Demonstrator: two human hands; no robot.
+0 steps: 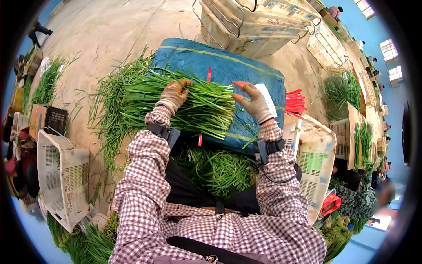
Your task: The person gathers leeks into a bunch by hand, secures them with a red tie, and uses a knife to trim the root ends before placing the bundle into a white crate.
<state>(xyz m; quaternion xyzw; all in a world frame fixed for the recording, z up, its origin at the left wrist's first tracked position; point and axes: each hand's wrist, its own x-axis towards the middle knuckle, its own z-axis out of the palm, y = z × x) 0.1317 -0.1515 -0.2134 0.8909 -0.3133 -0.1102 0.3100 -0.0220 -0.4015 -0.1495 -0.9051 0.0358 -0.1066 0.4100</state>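
Note:
A spread bunch of long green stalks lies across the blue wrapped block, with its cut ends toward the right. My left hand, in a worn glove with bare fingertips, rests on top of the stalks, its fingers curled over some of them. At the cut ends is my right hand, also gloved, its fingers apart and nothing held. A red strip shows above the bunch and a red piece below it. A white sheet lies beside my right hand, near a bundle of red strips.
Loose greens lie below the block, between my legs. White crates stand at the left, at the right and beyond the block. Other people work along the right edge; a person stands at the upper left.

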